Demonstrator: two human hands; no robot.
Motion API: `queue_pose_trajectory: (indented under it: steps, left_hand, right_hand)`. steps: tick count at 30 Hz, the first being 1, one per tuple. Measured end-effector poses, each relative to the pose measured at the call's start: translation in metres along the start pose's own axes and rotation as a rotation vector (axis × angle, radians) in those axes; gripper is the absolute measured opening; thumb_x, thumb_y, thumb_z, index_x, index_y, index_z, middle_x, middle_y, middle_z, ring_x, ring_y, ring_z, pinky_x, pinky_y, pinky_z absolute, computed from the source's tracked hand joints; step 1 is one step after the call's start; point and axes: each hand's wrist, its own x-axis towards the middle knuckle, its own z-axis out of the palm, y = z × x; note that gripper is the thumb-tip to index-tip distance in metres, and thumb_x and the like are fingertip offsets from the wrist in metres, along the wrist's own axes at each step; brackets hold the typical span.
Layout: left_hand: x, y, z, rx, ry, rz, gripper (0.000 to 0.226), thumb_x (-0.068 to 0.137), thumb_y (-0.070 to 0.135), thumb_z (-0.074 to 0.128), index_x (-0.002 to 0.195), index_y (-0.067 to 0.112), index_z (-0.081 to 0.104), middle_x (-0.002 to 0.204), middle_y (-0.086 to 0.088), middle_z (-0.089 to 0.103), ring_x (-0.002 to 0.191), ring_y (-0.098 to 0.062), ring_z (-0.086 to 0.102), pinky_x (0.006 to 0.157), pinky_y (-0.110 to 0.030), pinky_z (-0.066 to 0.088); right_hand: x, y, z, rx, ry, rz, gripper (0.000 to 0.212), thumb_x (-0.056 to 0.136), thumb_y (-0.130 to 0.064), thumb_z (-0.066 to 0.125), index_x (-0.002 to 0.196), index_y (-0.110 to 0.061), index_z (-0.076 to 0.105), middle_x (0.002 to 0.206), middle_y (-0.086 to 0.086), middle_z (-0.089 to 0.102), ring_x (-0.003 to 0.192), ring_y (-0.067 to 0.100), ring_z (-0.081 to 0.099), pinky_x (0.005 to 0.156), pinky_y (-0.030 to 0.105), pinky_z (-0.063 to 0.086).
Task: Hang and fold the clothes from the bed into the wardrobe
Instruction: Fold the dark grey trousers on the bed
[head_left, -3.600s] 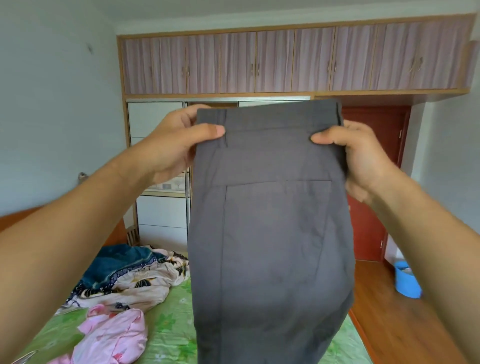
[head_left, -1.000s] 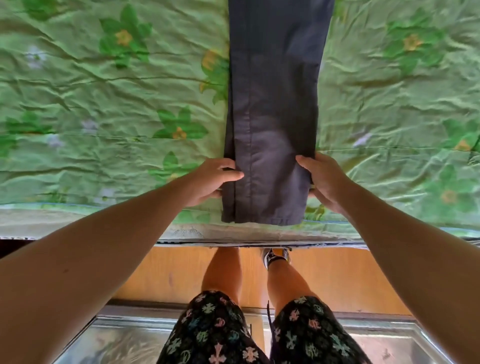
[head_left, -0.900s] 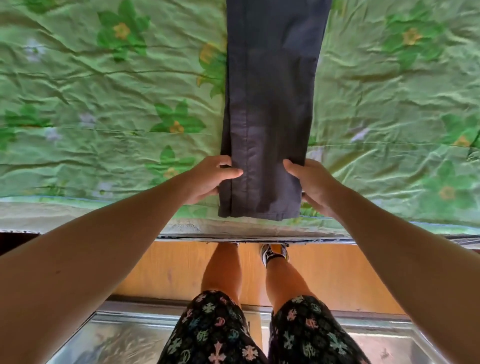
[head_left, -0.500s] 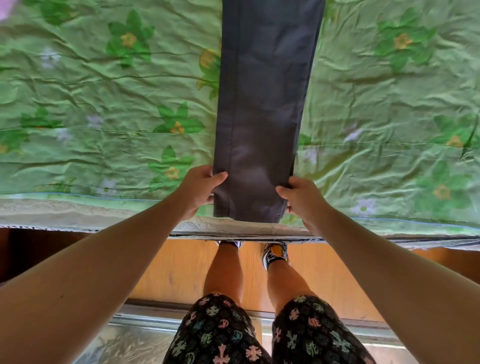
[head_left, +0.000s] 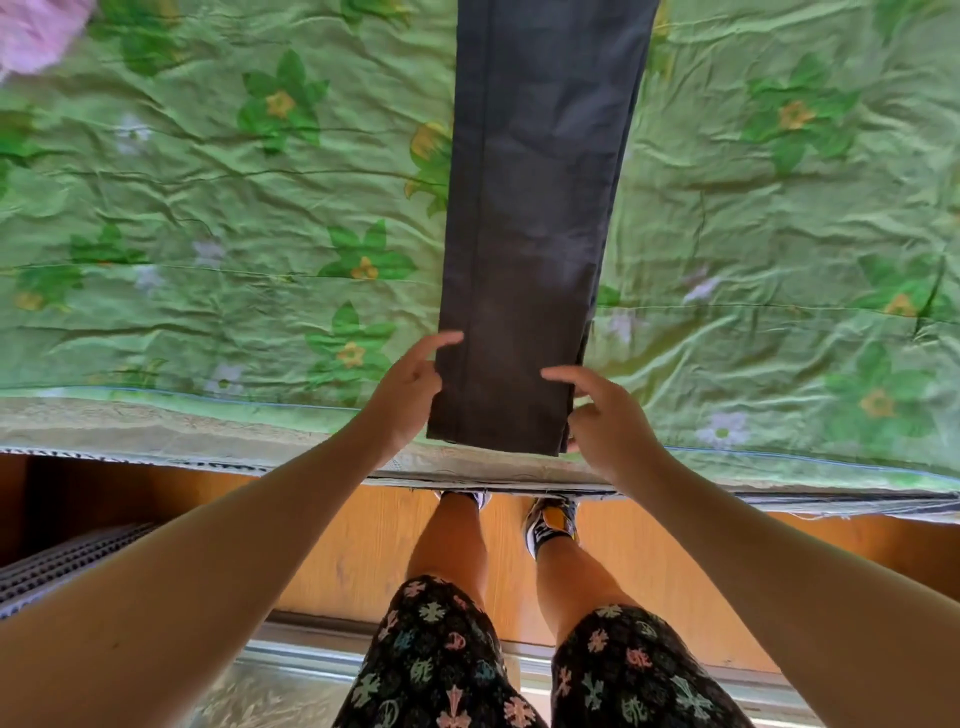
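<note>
Trousers (head_left: 530, 234), dark grey, lie flat and lengthwise on the bed (head_left: 208, 176), a narrow strip down the upper middle of the frame. Their far end is cut off by the top edge, so we cannot see the waist. The hem stops just short of the bed's near edge.

Our left grip (head_left: 405, 395) touches the strip's left side near the hem, one digit stretched out over the cloth and the other fingers hidden against the edge. Our right grip (head_left: 608, 421) sits at the right side, one digit straight above the cloth and the rest curled by the edge, with a fingertip showing under the corner. Whether either has actual hold of the fabric we cannot tell.

The bed wears a crumpled green sheet with a flower print. A pink garment (head_left: 31, 36), blurred, runs out of the upper left corner. Below the bed we see wooden floor (head_left: 363, 545), our patterned shorts (head_left: 441, 665), a shoe (head_left: 550, 519) partly hidden under the bed edge, and a ribbed mat (head_left: 62, 561) at lower left.
</note>
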Motion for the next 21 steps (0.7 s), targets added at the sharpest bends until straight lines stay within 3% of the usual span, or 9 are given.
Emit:
queue_pose_trajectory:
  steps: [2, 4, 7, 10, 12, 14, 16, 18, 21]
  left_hand:
    - [0.002, 0.004, -0.005, 0.223, -0.015, 0.096, 0.061, 0.09, -0.009, 0.035, 0.12, 0.032, 0.069, 0.064, 0.01, 0.054, 0.064, -0.023, 0.048, 0.062, -0.033, 0.04]
    - [0.003, 0.007, -0.009, 0.546, -0.011, 0.335, 0.065, 0.082, -0.016, 0.038, 0.127, 0.019, 0.068, 0.094, 0.004, 0.068, 0.081, -0.024, 0.059, 0.076, -0.035, 0.047]
    - [0.016, -0.001, -0.022, 0.883, 0.013, 0.699, 0.061, 0.071, -0.014, 0.052, 0.123, 0.012, 0.069, 0.109, -0.004, 0.067, 0.104, -0.024, 0.056, 0.091, -0.031, 0.046]
    - [0.039, 0.011, -0.036, 0.894, 0.022, 0.779, 0.034, 0.076, 0.003, 0.069, 0.108, 0.016, 0.074, 0.107, -0.004, 0.054, 0.103, -0.025, 0.051, 0.086, -0.036, 0.047]
    - [0.054, 0.036, -0.043, 0.736, -0.006, 0.823, 0.025, 0.075, 0.008, 0.073, 0.098, 0.016, 0.074, 0.107, -0.005, 0.057, 0.103, -0.023, 0.055, 0.087, -0.037, 0.047]
    - [0.069, 0.084, -0.045, 0.45, -0.043, 0.704, 0.021, 0.075, 0.005, 0.071, 0.087, 0.021, 0.068, 0.088, 0.006, 0.066, 0.089, -0.005, 0.062, 0.077, -0.033, 0.048]
    - [0.1, 0.139, -0.046, 0.231, -0.086, 0.517, 0.018, 0.083, 0.009, 0.071, 0.078, 0.022, 0.062, 0.065, 0.019, 0.063, 0.068, 0.012, 0.056, 0.067, -0.016, 0.043]
    - [0.143, 0.191, -0.048, 0.028, -0.103, 0.37, 0.008, 0.087, 0.026, 0.071, 0.087, 0.02, 0.065, 0.073, 0.016, 0.067, 0.072, 0.003, 0.059, 0.069, -0.018, 0.044]
    - [0.192, 0.223, -0.049, -0.227, -0.21, 0.053, 0.026, 0.094, 0.041, 0.064, 0.111, 0.022, 0.067, 0.099, 0.006, 0.074, 0.089, -0.014, 0.072, 0.077, -0.03, 0.054]
  right_hand:
    - [0.003, 0.0, -0.004, -0.202, -0.029, -0.152, 0.065, 0.083, 0.016, 0.044, 0.133, -0.022, 0.062, 0.115, 0.002, 0.06, 0.101, 0.022, 0.062, 0.079, 0.025, 0.049]
    - [0.007, 0.002, -0.008, -0.478, -0.014, -0.381, 0.059, 0.082, 0.015, 0.054, 0.132, -0.014, 0.062, 0.118, 0.004, 0.063, 0.111, 0.024, 0.058, 0.089, 0.036, 0.051]
    - [0.014, 0.008, -0.013, -0.649, 0.094, -0.601, 0.041, 0.077, 0.008, 0.066, 0.113, -0.011, 0.069, 0.106, 0.008, 0.059, 0.097, 0.03, 0.056, 0.075, 0.046, 0.055]
    - [0.022, 0.0, -0.025, -0.637, 0.148, -0.686, 0.035, 0.075, 0.005, 0.063, 0.107, -0.009, 0.067, 0.125, 0.017, 0.052, 0.118, 0.037, 0.052, 0.092, 0.043, 0.051]
    - [0.034, -0.019, -0.04, -0.495, 0.093, -0.683, 0.039, 0.072, 0.006, 0.057, 0.107, -0.011, 0.063, 0.123, 0.016, 0.059, 0.119, 0.038, 0.056, 0.096, 0.043, 0.049]
    - [0.054, -0.055, -0.055, -0.246, 0.154, -0.552, 0.035, 0.078, -0.003, 0.057, 0.107, -0.023, 0.058, 0.098, 0.003, 0.067, 0.092, 0.024, 0.066, 0.078, 0.041, 0.053]
    - [0.1, -0.099, -0.075, 0.058, 0.294, -0.434, 0.02, 0.088, -0.03, 0.06, 0.106, -0.022, 0.062, 0.088, -0.004, 0.066, 0.079, 0.01, 0.06, 0.071, 0.036, 0.05]
    - [0.154, -0.145, -0.104, 0.355, 0.278, -0.277, 0.035, 0.087, -0.047, 0.064, 0.105, -0.017, 0.068, 0.095, -0.003, 0.071, 0.085, 0.011, 0.065, 0.079, 0.034, 0.053]
    - [0.201, -0.172, -0.136, 0.647, -0.036, 0.0, 0.048, 0.089, -0.055, 0.066, 0.118, -0.017, 0.07, 0.112, -0.001, 0.076, 0.105, 0.017, 0.072, 0.096, 0.038, 0.056]
